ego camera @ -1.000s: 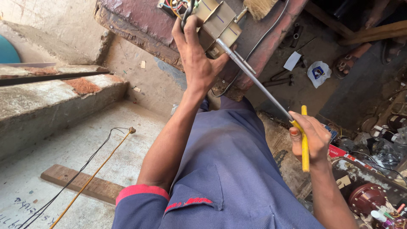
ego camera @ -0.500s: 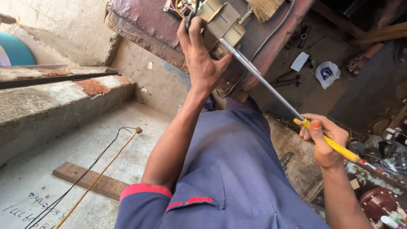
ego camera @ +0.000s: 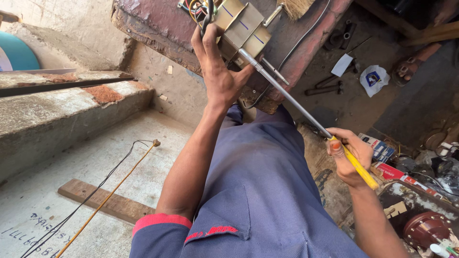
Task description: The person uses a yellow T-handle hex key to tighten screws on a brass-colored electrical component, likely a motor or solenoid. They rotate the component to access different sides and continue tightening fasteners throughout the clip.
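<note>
My left hand (ego camera: 217, 71) grips a tan metal-cased electrical part (ego camera: 244, 28) with coloured wires (ego camera: 193, 7) at its top, pressing it against a worn reddish board (ego camera: 153, 28). My right hand (ego camera: 348, 155) is closed on the yellow handle of a long screwdriver (ego camera: 287, 98). Its steel shaft runs up and left, and the tip meets the part's lower side. My blue-clad lap (ego camera: 258, 177) fills the lower middle.
A concrete step (ego camera: 57, 102) and a wooden batten (ego camera: 103, 200) lie at left, with a thin rod and black wire (ego camera: 112, 191) across the floor. Tools, paper scraps and small boxes (ego camera: 380, 148) litter the ground at right. A dark red motor housing (ego camera: 428, 229) sits bottom right.
The yellow handle has swung from upright to slanting down-right in my right hand, in line with the shaft. My left hand keeps its hold on the part.
</note>
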